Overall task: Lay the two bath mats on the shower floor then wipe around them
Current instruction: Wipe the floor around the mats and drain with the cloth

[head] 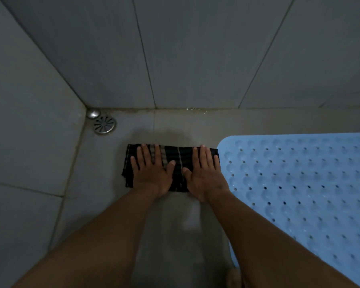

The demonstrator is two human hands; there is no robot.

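Here, both hands are pressing flat on a folded dark striped cloth [170, 163] that is lying on the shower floor [175, 225], a little way out from the far wall [195, 48]. The left hand [152, 173] is covering the left half of the cloth and the right hand [204, 173] the right half; the fingers [146, 154] of both are lying released and spread, palms down, grasping nothing, with the two thumbs pointing toward each other and sitting just apart at the middle of the cloth. Both bare forearms are reaching in from the near edge. A light blue bath mat [299, 183], dotted with round cups and small holes, is lying flat on the floor at the right, its rounded far-left corner sitting just beside the right end of the cloth and the little finger of the right hand; whether mat and cloth are touching is hard to tell. Only this one mat is showing, and it is running out of view at the right and near edges. At the far left, in the corner where the left wall [29, 121] is meeting the far wall, a round metal floor drain [104, 125] is sitting well apart from the cloth, with a small shiny metal cap [93, 113] just beyond it. A little water is glinting along the foot of the far wall.
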